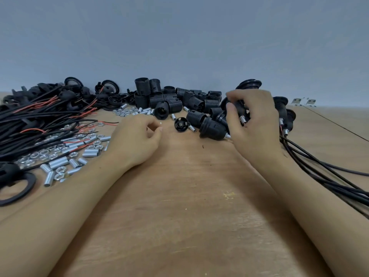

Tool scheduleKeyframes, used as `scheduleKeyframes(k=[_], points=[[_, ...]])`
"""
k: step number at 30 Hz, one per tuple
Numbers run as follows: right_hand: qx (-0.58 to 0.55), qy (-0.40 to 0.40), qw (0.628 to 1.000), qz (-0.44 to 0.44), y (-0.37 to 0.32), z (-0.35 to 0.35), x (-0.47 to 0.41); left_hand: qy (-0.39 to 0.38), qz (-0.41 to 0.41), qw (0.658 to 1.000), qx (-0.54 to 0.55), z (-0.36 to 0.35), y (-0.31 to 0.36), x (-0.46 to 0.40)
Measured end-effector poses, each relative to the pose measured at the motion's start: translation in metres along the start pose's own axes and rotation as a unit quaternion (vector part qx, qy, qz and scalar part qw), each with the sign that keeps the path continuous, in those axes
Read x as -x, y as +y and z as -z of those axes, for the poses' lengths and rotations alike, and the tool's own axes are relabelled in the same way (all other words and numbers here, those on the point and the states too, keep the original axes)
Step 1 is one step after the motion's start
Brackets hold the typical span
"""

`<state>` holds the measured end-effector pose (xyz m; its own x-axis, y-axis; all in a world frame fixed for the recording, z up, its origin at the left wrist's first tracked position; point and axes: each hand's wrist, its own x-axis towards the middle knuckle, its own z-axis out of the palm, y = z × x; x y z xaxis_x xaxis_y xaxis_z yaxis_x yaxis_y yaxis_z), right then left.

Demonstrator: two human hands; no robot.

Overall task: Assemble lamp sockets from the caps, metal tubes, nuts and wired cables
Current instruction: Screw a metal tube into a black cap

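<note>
Head view: right hand [252, 116] gripping black ribbed socket [235, 108], perhaps tube-tipped; left hand [137, 140] loosely curled, empty.

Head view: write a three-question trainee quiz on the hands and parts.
1. True or false: the metal tubes lie on the left of the table.
2. Which hand is on a socket? A) left B) right
3. Fill in: the cables at the right are ____ in colour.

Key: 1 true. 2 B: the right hand grips it; the left hand grips no socket. 3 black.
</note>
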<state>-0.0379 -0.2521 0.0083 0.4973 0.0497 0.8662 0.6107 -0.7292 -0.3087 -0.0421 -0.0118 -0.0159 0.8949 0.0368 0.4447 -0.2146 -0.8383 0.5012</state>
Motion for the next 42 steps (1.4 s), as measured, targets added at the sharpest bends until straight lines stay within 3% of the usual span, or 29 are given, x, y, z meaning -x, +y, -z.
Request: scheduleKeyframes(k=[5,10,15,20,33,42], points=[[-0.051,-0.061,0.997,0.021,-0.008,-0.005,0.006,0.027,0.01,0.991,-0.131,0.012,-0.013,-0.006],[-0.085,-0.119,0.989,-0.001,-0.011,-0.007,0.01,-0.071,0.055,0.971,-0.221,0.015,-0.031,-0.014],[-0.138,-0.214,0.966,0.036,-0.025,-0.009,0.016,-0.157,0.025,0.971,-0.177,0.011,-0.035,-0.016],[-0.177,-0.293,0.939,0.021,-0.03,-0.014,0.023,-0.088,-0.01,0.988,-0.125,0.009,-0.033,-0.018],[-0.174,-0.304,0.936,-0.026,-0.021,-0.015,0.023,-0.035,-0.083,0.993,-0.073,0.001,-0.009,-0.013],[-0.146,-0.294,0.944,-0.041,-0.02,-0.015,0.021,-0.045,-0.105,0.993,0.019,0.001,-0.005,-0.011]])
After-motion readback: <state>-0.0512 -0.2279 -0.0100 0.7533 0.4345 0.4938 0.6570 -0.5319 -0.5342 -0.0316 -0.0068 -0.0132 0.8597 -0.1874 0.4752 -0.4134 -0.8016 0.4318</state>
